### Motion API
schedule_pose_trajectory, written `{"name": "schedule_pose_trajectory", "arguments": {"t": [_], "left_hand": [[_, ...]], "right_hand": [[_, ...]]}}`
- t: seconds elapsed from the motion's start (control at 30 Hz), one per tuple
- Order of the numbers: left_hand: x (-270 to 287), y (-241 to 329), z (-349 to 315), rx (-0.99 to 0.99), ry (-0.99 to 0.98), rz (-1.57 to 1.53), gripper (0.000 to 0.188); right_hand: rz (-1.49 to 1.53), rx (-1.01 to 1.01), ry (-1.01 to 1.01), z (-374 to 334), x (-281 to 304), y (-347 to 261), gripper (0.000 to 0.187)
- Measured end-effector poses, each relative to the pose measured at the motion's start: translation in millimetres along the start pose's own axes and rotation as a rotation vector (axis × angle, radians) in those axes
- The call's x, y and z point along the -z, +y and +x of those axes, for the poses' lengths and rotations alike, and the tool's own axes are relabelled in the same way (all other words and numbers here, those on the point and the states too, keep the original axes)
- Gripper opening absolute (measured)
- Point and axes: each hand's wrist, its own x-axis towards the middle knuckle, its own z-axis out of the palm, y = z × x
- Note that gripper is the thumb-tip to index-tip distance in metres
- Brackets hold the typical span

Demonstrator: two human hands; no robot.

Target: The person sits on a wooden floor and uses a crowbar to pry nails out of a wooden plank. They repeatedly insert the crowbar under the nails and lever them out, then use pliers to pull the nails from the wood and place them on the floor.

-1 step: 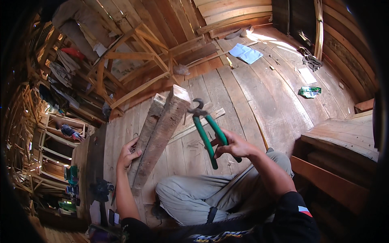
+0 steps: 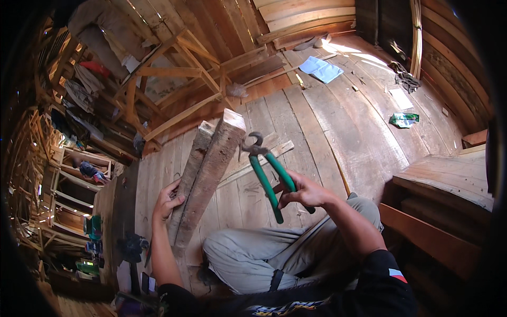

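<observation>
Two rough, weathered lengths of timber stand tilted side by side before me, the thicker beam (image 2: 214, 169) on the right and the thinner piece (image 2: 196, 153) on the left. My left hand (image 2: 169, 200) grips the thinner piece low on its left edge, thumb across its face. In my right hand (image 2: 304, 191) are pincers (image 2: 269, 177) with green handles, its fingers wrapped around them. The dark, curved jaws stand apart close to the thick beam's right side, near its upper end. I cannot tell whether the jaws touch the wood.
A loose wooden strip (image 2: 274, 153) and small scraps lie on the plank floor (image 2: 338, 132) behind the pincers. Farther off are a blue sheet (image 2: 321, 69) and a green packet (image 2: 404, 120). A wooden frame (image 2: 174, 73) stands back left; a wooden ledge (image 2: 449, 177) juts in at right.
The pincers' head has shifted slightly down and left, closer to the thick beam's side. My left hand and the timbers have hardly moved.
</observation>
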Motion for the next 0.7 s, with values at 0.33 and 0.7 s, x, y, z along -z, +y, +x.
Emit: {"name": "schedule_pose_trajectory", "arguments": {"t": [0.33,0.7], "left_hand": [[5.1,-56.1,10.2,-0.034,-0.099,-0.135,0.061],[-4.3,-73.6,20.2,0.055,-0.133,-0.215,0.056]], "right_hand": [[0.09,-0.021,-0.143,3.2,-21.0,9.1,0.059],[-0.106,0.134,-0.073,-0.1,-24.2,5.7,0.057]]}}
